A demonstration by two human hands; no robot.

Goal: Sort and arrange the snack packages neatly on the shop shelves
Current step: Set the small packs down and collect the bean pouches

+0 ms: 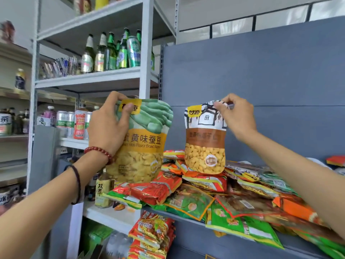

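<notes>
My left hand (109, 124) grips the top left of a large yellow-and-green broad bean pouch (143, 144), held upright above the shelf. My right hand (237, 116) pinches the top edge of a smaller brown-and-white pouch (205, 141) with yellow nuts showing; its base sits just over the pile, and whether it touches is unclear. Below both lies a loose heap of red, green and orange snack packets (196, 193) spread over the grey shelf (188, 219).
A white metal rack (145, 53) at left carries green beer bottles (112, 53) and cans (69, 122). A yellow bottle (103, 191) stands beside the heap. Red noodle packets (153, 236) hang below the shelf edge. A grey back panel (261, 75) rises behind.
</notes>
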